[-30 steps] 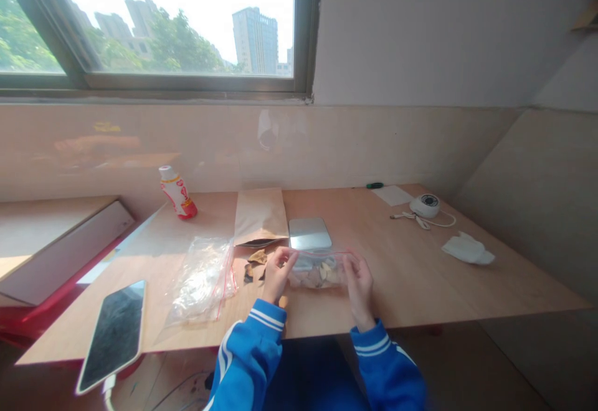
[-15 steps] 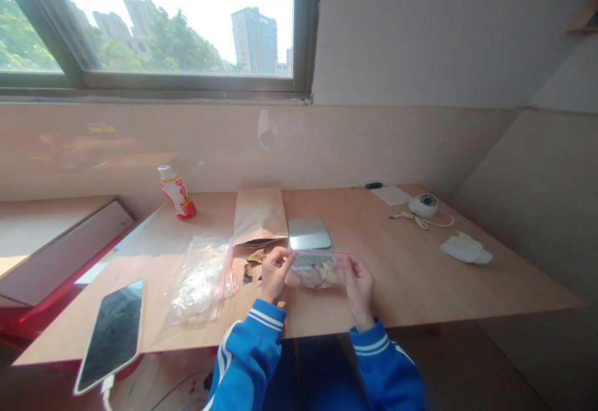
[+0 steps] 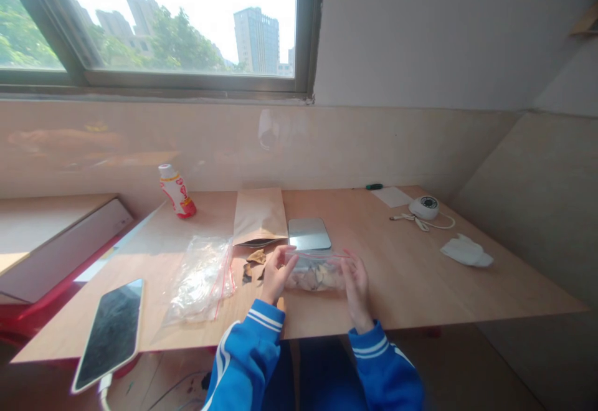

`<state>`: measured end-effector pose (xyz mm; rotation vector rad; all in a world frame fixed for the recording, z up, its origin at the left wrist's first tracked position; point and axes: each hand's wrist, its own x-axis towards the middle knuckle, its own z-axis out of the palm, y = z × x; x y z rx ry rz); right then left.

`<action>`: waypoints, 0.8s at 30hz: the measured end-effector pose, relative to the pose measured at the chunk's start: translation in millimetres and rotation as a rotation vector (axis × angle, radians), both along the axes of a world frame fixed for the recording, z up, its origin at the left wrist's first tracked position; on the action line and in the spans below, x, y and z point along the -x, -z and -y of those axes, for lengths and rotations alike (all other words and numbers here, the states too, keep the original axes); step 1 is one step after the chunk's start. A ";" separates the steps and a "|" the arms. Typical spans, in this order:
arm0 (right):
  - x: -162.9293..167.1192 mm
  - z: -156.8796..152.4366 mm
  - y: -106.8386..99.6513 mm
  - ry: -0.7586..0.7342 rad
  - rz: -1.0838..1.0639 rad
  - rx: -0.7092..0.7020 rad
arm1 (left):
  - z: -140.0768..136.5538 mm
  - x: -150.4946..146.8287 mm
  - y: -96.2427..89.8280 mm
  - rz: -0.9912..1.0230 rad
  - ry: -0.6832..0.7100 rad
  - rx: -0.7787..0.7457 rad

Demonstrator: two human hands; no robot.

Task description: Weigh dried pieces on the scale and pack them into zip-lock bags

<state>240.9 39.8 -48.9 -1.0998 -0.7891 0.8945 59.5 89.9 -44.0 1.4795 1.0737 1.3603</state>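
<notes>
Between my hands is a clear zip-lock bag (image 3: 317, 277) with a reddish strip along its top and pale dried pieces inside. My left hand (image 3: 276, 276) grips its left end, thumb and fingers closed on the plastic. At the other end my right hand (image 3: 357, 286) pinches the bag's upper corner. Dark brown dried pieces (image 3: 255, 258) lie on the table just left of my left hand. Behind them a brown paper pouch (image 3: 260, 215) rests with its mouth toward me. A flat silver scale (image 3: 309, 233) sits just beyond the bag.
Clear plastic bags (image 3: 200, 280) lie to the left, near a charging phone (image 3: 111, 333) at the table edge. A red-and-white bottle (image 3: 177, 193) stands farther back. On the right are a white round device (image 3: 423, 207) with a cable, crumpled white tissue (image 3: 466, 251) and a paper sheet (image 3: 391, 196).
Both hands have shifted slightly inward along the bag, and their grip on its ends has changed. The bag stays in nearly the same place.
</notes>
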 end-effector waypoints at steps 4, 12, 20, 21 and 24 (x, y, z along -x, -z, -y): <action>-0.9 -1.6 1.9 -0.053 0.064 0.029 | -1.9 -0.9 1.3 -0.009 0.036 0.011; -1.7 -4.4 6.6 0.054 0.185 0.049 | -4.4 0.7 4.0 0.021 0.054 0.037; -1.3 -2.8 5.1 0.110 0.198 0.035 | -4.2 0.3 9.1 0.036 -0.022 0.045; -1.1 -2.7 5.2 0.111 0.198 0.032 | -3.9 0.3 8.9 0.037 -0.026 0.042; -0.6 -2.9 6.2 0.101 0.184 0.037 | -3.4 0.3 7.0 0.033 -0.026 0.037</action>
